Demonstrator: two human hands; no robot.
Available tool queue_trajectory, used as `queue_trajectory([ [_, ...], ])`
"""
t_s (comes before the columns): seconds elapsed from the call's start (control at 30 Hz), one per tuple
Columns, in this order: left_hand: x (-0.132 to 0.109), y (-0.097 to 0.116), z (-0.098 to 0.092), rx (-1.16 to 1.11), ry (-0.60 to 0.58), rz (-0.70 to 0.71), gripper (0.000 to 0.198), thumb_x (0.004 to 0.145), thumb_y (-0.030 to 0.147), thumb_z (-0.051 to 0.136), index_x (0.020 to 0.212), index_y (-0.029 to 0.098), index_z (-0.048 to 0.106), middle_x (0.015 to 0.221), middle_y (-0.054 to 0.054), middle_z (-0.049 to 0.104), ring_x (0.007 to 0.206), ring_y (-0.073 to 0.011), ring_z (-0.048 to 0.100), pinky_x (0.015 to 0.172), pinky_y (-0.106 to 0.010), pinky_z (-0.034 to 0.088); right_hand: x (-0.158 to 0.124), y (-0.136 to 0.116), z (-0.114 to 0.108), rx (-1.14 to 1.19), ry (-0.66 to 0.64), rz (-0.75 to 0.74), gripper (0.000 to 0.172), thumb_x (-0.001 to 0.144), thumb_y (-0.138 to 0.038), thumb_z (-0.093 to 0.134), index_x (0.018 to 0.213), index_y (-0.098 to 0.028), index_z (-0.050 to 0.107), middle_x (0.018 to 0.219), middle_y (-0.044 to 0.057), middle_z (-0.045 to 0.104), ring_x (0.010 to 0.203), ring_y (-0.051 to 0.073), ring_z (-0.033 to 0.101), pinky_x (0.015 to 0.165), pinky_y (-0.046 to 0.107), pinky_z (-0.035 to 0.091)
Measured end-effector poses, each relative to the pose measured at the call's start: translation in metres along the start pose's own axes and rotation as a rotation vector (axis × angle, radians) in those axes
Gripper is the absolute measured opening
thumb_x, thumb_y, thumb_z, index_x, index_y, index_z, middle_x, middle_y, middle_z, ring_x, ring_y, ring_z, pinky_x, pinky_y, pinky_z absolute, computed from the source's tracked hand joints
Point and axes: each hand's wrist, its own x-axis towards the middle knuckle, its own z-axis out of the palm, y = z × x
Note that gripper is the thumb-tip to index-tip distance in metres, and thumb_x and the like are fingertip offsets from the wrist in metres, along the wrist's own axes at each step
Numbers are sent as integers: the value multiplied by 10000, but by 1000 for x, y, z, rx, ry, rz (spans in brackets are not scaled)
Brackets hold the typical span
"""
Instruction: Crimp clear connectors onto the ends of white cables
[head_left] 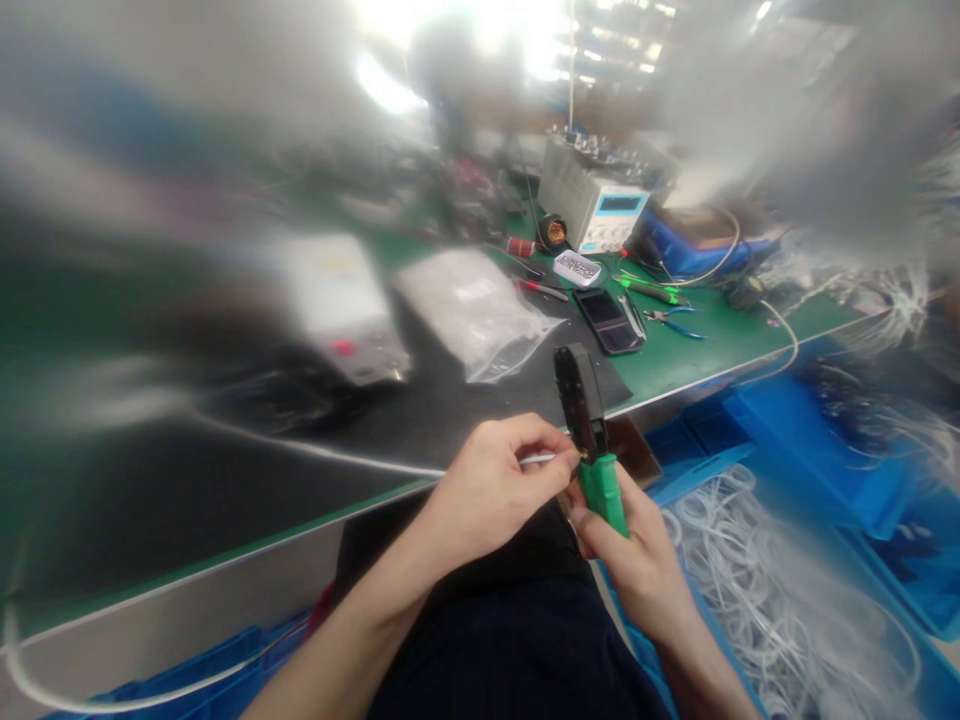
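Note:
Between the thumb and fingers of my left hand (506, 480) is the end of a thin white cable (322, 452), which trails left over the black mat. My right hand (634, 545) is wrapped round the green handle of a crimping tool (601, 490), whose dark jaws point up and away from me. My left fingertips are close beside the tool, just below its head. Whether the cable end touches the jaws cannot be made out. Both hands are in front of the table's near edge, above my lap.
A clear plastic bag (472, 315) and a black phone (607, 322) lie on the table. Behind them stand a bench instrument (592, 195) and a small tray (576, 268). Blue-handled pliers (679, 322) lie right. Below right, a blue bin holds coiled white tubing or cables (742, 570).

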Motion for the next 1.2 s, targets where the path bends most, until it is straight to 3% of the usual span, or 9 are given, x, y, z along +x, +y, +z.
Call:
queue_trajectory([
  [0.33, -1, -1, 2, 3, 18, -2, 178, 967, 309, 691, 961, 156, 782, 889, 9, 765, 809, -68, 698, 738, -133, 512, 1, 0, 1, 50, -30, -24, 185, 931, -272, 618, 1080, -172, 572, 921, -7, 564, 792, 98, 510, 725, 237, 443],
  [0.7, 1, 0, 1, 34, 42, -23, 179, 940, 304, 702, 953, 158, 804, 887, 14, 757, 784, -56, 659, 703, -132, 480, 2, -4, 2, -45, -1, -3, 315, 969, -381, 592, 1198, -165, 575, 908, 0, 581, 720, 95, 491, 660, 247, 423],
  [0.93, -1, -5, 2, 46, 34, -11, 195, 955, 325, 691, 980, 166, 802, 931, 7, 764, 820, -75, 663, 744, -153, 494, 2, -2, 5, -95, 41, -35, 319, 963, -396, 601, 1161, -150, 566, 913, 31, 627, 701, 108, 525, 636, 261, 416],
  [1.07, -2, -5, 0, 65, 36, -5, 203, 968, 352, 689, 967, 184, 801, 902, 24, 747, 809, -62, 639, 721, -145, 473, 4, 11, 0, -52, 141, -32, 341, 968, -433, 656, 1163, -161, 589, 910, 28, 616, 713, 104, 531, 641, 252, 412],
  [1.2, -7, -5, -6, 72, 63, -7, 240, 981, 408, 695, 959, 195, 805, 876, 28, 729, 787, -54, 610, 707, -144, 452, 14, 35, -20, 132, 331, 35, 532, 908, -506, 720, 1295, -196, 527, 1000, 23, 588, 691, 87, 481, 606, 243, 404],
])
